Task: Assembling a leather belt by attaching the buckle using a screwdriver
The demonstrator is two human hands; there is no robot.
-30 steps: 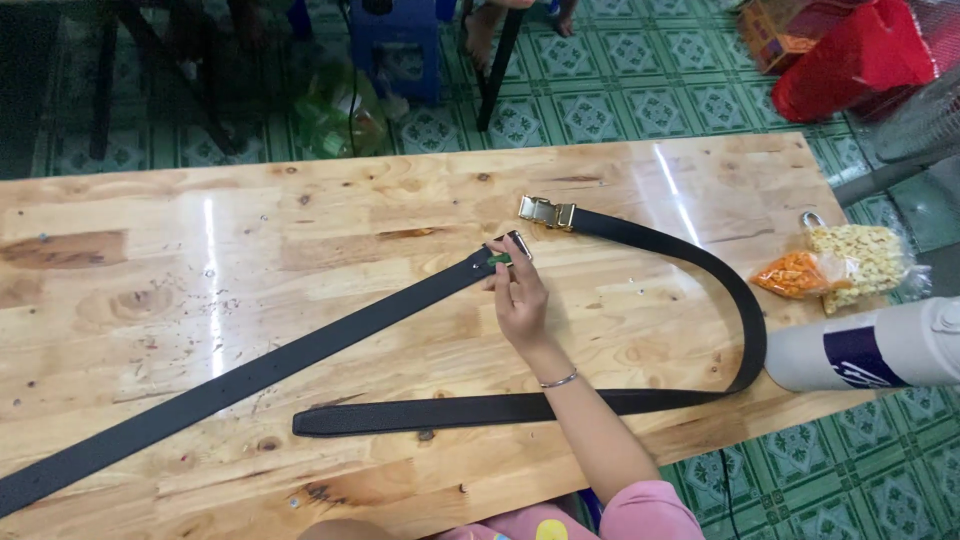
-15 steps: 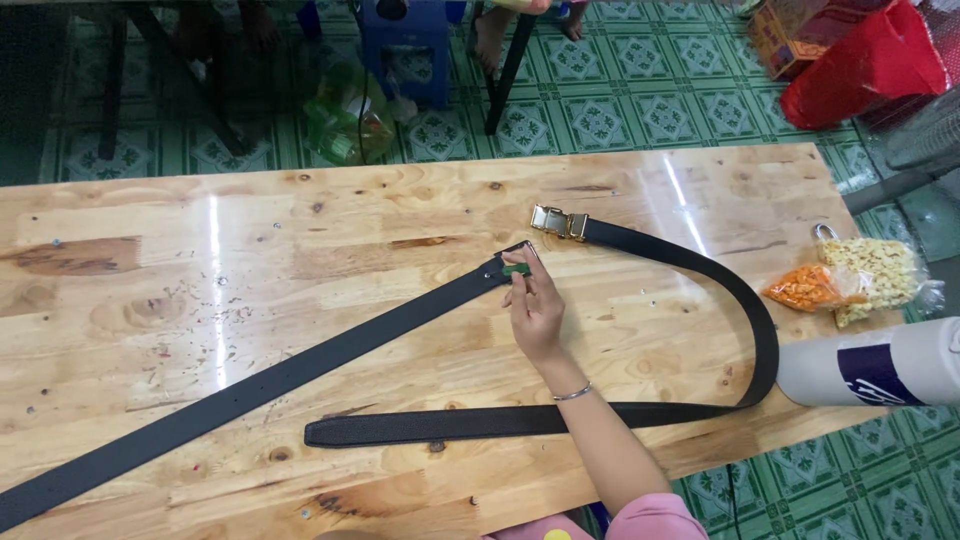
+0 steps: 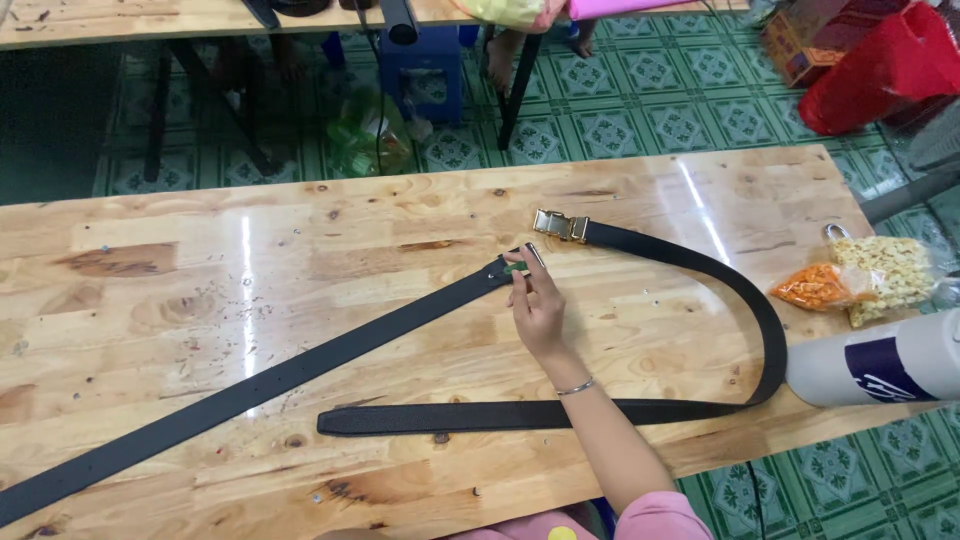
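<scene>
My right hand (image 3: 538,310) rests on the wooden table (image 3: 300,250), its fingertips pinching the end of a long black belt strap (image 3: 300,375) where a small green piece (image 3: 515,268) and a metal clip sit. The strap runs from there down to the table's lower left corner. A second black belt (image 3: 745,300) with a gold metal buckle (image 3: 560,226) lies just beyond my fingers, curves round to the right and comes back under my wrist. My left hand is out of view.
A clear bag of yellow snacks (image 3: 885,275) and an orange bag (image 3: 815,287) lie at the table's right edge, beside a white cylinder (image 3: 880,365). Beyond the table, on the green tiled floor, are a blue stool (image 3: 425,60), a red bag (image 3: 880,60) and another table's legs.
My right hand stays pinched on the strap's end; the fingers shifted only slightly. The view has drifted a little, the belts lie as before.
</scene>
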